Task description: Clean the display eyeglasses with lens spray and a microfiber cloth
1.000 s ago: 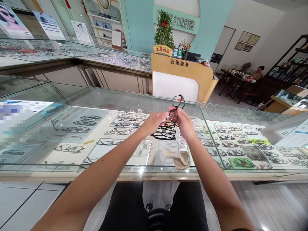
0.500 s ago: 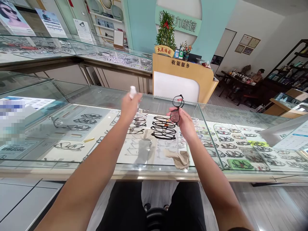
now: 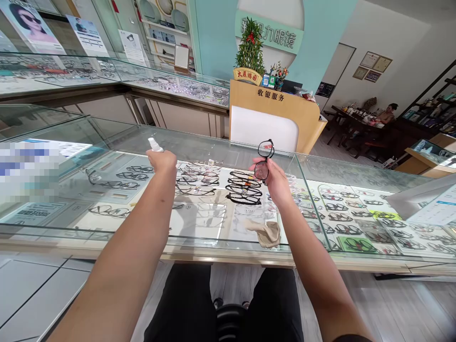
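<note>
My left hand is closed around a small white spray bottle, whose nozzle end sticks up above the fingers. It is over the left part of the glass counter. In my right hand is a pair of black-framed glasses, held upright by the lower lens and rim above the counter. Just left of that hand, several dark glasses frames lie in a column. Nearer to me, a crumpled beige cloth rests on the glass.
More eyeglasses fill the display to the right, beyond a glass divider. A printed stand is at the left and a white sign at the right. A wooden cashier desk stands behind. Far right, a person sits at a table.
My left hand has moved left with the spray bottle, away from the glasses. My right hand still holds the glasses in nearly the same place. The view has shifted slightly.
</note>
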`<state>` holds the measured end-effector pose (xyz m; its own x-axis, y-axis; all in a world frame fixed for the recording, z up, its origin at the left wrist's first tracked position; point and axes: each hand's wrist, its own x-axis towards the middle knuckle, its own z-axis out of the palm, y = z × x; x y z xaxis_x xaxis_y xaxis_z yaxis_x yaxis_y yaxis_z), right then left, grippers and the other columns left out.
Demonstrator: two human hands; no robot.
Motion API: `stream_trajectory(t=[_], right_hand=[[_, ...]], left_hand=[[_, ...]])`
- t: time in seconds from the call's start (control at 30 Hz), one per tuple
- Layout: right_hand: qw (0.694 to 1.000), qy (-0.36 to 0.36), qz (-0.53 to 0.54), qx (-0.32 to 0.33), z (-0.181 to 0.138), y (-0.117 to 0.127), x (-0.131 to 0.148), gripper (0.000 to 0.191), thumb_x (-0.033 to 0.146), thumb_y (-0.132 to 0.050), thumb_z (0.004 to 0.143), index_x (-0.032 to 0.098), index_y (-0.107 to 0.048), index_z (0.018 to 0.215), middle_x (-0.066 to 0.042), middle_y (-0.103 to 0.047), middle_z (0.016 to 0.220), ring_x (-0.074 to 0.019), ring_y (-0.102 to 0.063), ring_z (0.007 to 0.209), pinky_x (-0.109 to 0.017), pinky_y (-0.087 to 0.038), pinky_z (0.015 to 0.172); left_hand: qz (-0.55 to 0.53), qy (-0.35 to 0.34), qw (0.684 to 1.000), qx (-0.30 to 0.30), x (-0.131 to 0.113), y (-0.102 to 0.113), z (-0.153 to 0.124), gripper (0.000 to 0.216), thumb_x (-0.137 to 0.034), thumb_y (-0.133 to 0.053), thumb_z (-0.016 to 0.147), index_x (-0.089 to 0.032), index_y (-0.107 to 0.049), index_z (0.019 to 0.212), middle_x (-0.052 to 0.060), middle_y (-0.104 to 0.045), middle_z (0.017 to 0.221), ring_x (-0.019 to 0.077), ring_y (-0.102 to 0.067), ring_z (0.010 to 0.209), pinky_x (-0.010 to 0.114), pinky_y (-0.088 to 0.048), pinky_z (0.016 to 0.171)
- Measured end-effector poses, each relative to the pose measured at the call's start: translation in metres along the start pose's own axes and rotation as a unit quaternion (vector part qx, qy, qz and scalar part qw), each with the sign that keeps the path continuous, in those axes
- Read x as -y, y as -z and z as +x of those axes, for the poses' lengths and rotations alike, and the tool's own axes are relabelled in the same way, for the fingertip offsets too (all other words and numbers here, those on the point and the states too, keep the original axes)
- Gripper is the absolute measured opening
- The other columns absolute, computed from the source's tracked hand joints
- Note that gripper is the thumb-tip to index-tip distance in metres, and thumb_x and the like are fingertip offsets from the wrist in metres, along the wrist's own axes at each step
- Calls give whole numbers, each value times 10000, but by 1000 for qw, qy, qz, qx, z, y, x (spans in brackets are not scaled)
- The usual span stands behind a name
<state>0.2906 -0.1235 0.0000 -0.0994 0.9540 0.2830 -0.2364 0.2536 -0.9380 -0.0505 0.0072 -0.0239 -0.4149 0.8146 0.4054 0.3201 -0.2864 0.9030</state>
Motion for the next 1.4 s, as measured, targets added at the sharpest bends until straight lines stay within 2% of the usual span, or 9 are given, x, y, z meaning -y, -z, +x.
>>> stream_trajectory(t=[0.1, 0.27, 0.47, 0.53, 0.63, 0.7, 0.8, 1.1, 1.4], right_hand=[[1000, 6, 22, 9, 0, 0, -1, 489, 689, -658, 983, 242, -806, 1116, -65, -810, 1003, -212, -658, 809, -384, -599, 830], [999, 17, 37, 22, -1, 0, -1, 443, 649, -658, 1012, 249, -819, 1112, -53, -812, 990, -207, -669, 832, -364, -601, 815], [1000, 18, 11, -11, 2, 4, 3, 516, 712, -647, 981, 237, -805, 1109, -69, -812, 1006, -211, -662, 799, -375, -591, 801], [999, 31, 18, -19, 3, 7, 6, 517, 705, -651, 979, 228, -799, 1109, -69, -807, 996, -202, -653, 779, -363, -578, 774], [998, 48, 33, -26, 5, 12, 11, 495, 686, -661, 981, 227, -790, 1115, -60, -802, 988, -185, -640, 755, -342, -554, 746], [997, 53, 32, -37, 6, 14, 13, 486, 686, -662, 979, 235, -785, 1111, -57, -805, 990, -183, -633, 748, -339, -549, 739], [997, 54, 17, -51, 7, 16, 15, 505, 712, -645, 977, 242, -776, 1107, -59, -808, 990, -192, -626, 742, -353, -553, 738], [998, 51, 14, -44, 6, 15, 17, 489, 694, -646, 987, 236, -773, 1101, -55, -814, 982, -188, -623, 739, -346, -533, 721], [997, 48, -9, -60, 6, 19, 19, 510, 718, -608, 984, 247, -759, 1107, -65, -807, 995, -206, -628, 760, -353, -526, 710]], left_hand=[[8, 145, 978, -148, 10, 2, 4, 176, -158, -722, 1009, -136, -609, 1142, 46, -650, 1088, 207, -626, 1053, 462, -551, 1027], [13, 240, 937, -253, 5, 2, 4, 521, 139, -660, 794, -236, -347, 974, 16, -445, 1048, 224, -453, 1140, 515, -314, 1140], [42, -87, 933, -348, -54, -16, -25, 634, 91, -662, 745, -171, -387, 1253, 153, -480, 1400, 237, -461, 1281, 460, -329, 1184], [-10, -213, 942, -260, -80, -25, -51, 359, -29, -643, 836, -193, -476, 1107, 90, -576, 1166, 202, -545, 1042, 394, -452, 1035], [-17, -277, 953, 123, -112, -37, -100, 96, -308, -637, 948, -222, -600, 928, 33, -628, 892, 199, -584, 831, 346, -493, 829], [46, -230, 874, 426, -125, -44, -131, 199, -418, -659, 975, -228, -679, 921, 29, -688, 863, 196, -615, 786, 328, -483, 765], [107, -219, 751, 613, -130, -56, -166, 250, -491, -738, 932, -247, -747, 983, 22, -736, 902, 194, -639, 776, 314, -433, 704], [101, -277, 644, 706, -115, -80, -196, 129, -292, -699, 923, -221, -632, 839, 32, -681, 915, 200, -601, 798, 328, -390, 706], [-52, 32, 861, 505, -113, -65, -137, 211, -415, -690, 834, -221, -636, 898, 1, -638, 835, 192, -587, 736, 277, -407, 619]])
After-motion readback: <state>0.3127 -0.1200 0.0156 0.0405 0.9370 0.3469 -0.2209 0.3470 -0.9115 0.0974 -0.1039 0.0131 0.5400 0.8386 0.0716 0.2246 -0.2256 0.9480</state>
